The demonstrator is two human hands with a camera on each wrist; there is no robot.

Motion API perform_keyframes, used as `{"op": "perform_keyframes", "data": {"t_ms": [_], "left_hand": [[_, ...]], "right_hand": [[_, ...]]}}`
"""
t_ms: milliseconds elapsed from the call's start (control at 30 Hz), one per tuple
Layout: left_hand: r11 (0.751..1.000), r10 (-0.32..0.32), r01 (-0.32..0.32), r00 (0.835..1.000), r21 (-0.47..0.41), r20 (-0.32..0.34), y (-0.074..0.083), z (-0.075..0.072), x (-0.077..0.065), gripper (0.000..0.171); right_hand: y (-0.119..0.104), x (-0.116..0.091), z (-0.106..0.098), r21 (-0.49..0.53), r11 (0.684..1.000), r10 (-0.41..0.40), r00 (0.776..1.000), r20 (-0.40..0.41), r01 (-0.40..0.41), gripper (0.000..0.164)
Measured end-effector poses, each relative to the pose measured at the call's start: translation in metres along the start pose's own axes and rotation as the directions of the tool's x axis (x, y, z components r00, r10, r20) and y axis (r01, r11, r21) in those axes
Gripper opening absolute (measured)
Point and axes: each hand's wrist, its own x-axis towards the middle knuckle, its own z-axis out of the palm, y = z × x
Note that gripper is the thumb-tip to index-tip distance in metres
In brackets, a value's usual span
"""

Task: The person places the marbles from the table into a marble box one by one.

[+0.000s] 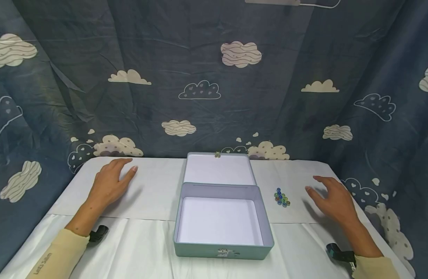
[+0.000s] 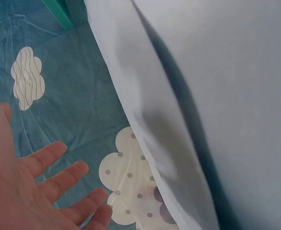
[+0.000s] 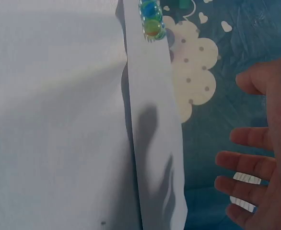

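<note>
A green metal box (image 1: 221, 251) stands on the white-covered table, its hinged lid (image 1: 219, 168) laid back and its pale interior bare. To the right of it lies a small cluster of coloured glass marbles (image 1: 282, 197), blue, green and amber. My left hand (image 1: 111, 182) hovers over the left part of the table with fingers relaxed and nothing in them. On the other side my right hand (image 1: 334, 199) is raised beyond the marbles, fingers spread loosely and holding nothing. A few marbles (image 3: 152, 21) also show at the top of the right wrist view.
White cloth (image 1: 144, 240) covers the table, with a fold line running across it. Behind and at both sides hangs a dark blue curtain (image 1: 200, 58) printed with clouds. Black wrist cameras sit below both hands, and a white bar (image 1: 272, 2) with a cable is at the top.
</note>
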Motion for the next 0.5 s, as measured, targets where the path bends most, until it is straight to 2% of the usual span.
{"op": "perform_keyframes", "data": {"t_ms": [200, 500], "left_hand": [[0.999, 0.019, -0.018, 1.0, -0.041, 0.02, 0.005, 0.003, -0.001, 0.062], [0.996, -0.014, 0.021, 0.996, -0.084, 0.091, 0.016, 0.005, -0.002, 0.067]], "right_hand": [[-0.008, -0.001, -0.003, 0.027, 1.0, 0.001, 1.0, 0.01, -0.002, 0.058], [-0.017, -0.004, -0.002, 0.057, 0.998, -0.029, 1.0, -0.001, 0.029, 0.05]]}}
